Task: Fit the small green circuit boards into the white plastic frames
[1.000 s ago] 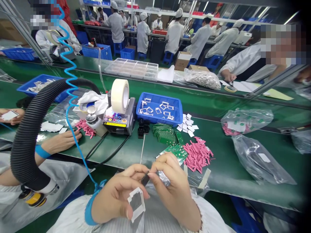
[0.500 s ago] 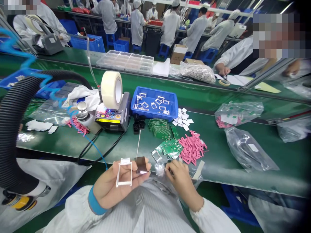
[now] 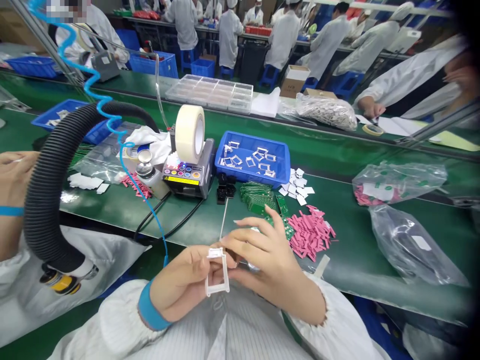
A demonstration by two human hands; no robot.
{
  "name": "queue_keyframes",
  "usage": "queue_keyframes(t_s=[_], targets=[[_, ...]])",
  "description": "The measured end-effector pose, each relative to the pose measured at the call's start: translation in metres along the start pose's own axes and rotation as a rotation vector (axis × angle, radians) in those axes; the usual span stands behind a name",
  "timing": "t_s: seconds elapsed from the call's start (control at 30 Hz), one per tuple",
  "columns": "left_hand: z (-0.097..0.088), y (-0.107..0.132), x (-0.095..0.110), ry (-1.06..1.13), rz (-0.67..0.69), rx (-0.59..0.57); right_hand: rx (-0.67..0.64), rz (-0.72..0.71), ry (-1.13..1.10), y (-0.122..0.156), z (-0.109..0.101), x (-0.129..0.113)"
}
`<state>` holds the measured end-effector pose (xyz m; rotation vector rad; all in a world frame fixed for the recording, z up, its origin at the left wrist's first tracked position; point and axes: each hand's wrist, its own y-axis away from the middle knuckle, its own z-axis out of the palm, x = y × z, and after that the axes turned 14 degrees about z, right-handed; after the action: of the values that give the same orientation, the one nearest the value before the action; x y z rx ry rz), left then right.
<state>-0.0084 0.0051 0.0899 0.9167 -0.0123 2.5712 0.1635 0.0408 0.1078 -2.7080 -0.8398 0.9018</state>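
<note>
My left hand (image 3: 180, 282), with a blue band at the wrist, pinches a small white plastic frame (image 3: 217, 288) by its left side, held upright above the lap. My right hand (image 3: 268, 255) reaches in from the right, thumb and forefinger bent to the left fingertips behind the frame, the other fingers raised. What its fingertips grip is hidden; the dark square plate is out of sight. Past the right fingers lie green circuit boards (image 3: 258, 197) and a pile of pink strips (image 3: 309, 232).
A blue tray (image 3: 240, 175) of white frames stands behind the boards, beside white squares (image 3: 296, 189). Left of it is a tape dispenser (image 3: 187, 185). A black hose (image 3: 60, 185) arches at left, near another person's hand (image 3: 15, 175). Plastic bags (image 3: 405, 240) lie right.
My right hand has left the bench edge and come up to my left hand. The left fingers have closed on the frame, which lay on the open palm. The dark plate is now hidden.
</note>
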Motion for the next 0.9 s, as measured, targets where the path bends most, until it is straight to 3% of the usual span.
queue_keyframes(t_s=[0.13,0.27,0.4,0.6,0.9], targets=[[-0.001,0.005,0.011,-0.157,0.058,-0.005,0.084,-0.052,0.161,0.001,-0.003,0.013],[-0.009,0.007,0.012,-0.322,0.087,-0.007,0.198,0.022,0.328,0.007,-0.006,0.032],[-0.017,-0.003,-0.001,-0.225,0.154,-0.013,0.274,0.093,0.135,0.011,-0.009,0.022],[-0.014,-0.015,-0.010,-0.141,0.168,-0.089,0.201,0.028,0.008,0.012,0.002,-0.009],[-0.020,-0.013,-0.015,-0.216,0.173,-0.140,0.074,-0.073,0.013,0.013,0.002,-0.002]])
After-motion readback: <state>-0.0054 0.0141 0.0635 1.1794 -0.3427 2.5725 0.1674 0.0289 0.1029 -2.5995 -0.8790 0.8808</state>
